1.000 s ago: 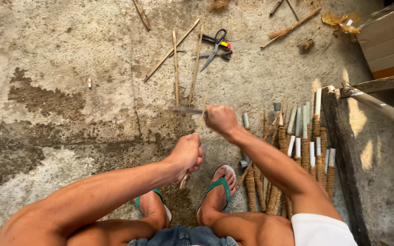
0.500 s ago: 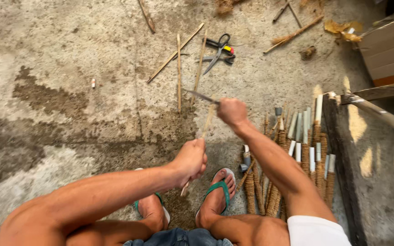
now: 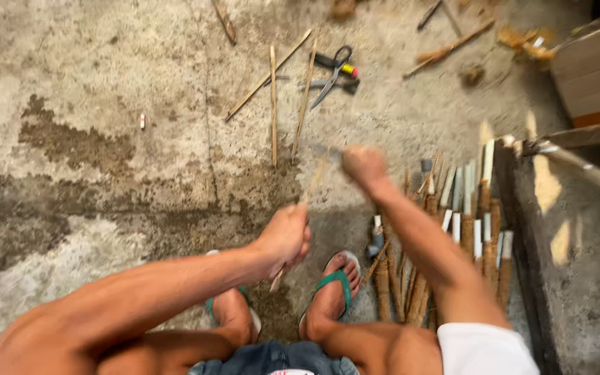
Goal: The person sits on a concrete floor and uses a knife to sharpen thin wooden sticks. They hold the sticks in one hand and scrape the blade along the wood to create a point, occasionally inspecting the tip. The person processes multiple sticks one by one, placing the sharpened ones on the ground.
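Left hand (image 3: 285, 237): centre of the frame, fingers clamped round a thin bamboo stick (image 3: 298, 215) that slants up and right from the fist; its lower end pokes out below the hand, above the sandalled feet (image 3: 335, 288).

Right hand (image 3: 364, 164): just right of centre, blurred, fingers clamped on a knife (image 3: 328, 150) whose blade points left and meets the stick's upper end.

Concrete floor (image 3: 105, 83): stained, bare at left.

Loose sticks (image 3: 273, 97): three or more, upper centre, lying apart from the hands.

Scissors (image 3: 333, 69): upper centre, just right of the loose sticks, blades pointing down-left.

Wrapped bundles (image 3: 473, 222): right of centre, upright pieces with brown binding and pale tips, packed side by side next to the right forearm.

Wooden box (image 3: 595, 66): upper right corner.

Dry scraps (image 3: 522, 38): upper right, near the box.

Handling note, as a judgement: the shaving would go best with the left grip firm and low on the stick, the blade held at a shallow angle and pushed away from the body, in light strokes, keeping the left thumb well below the edge. Blur hides the exact blade angle.
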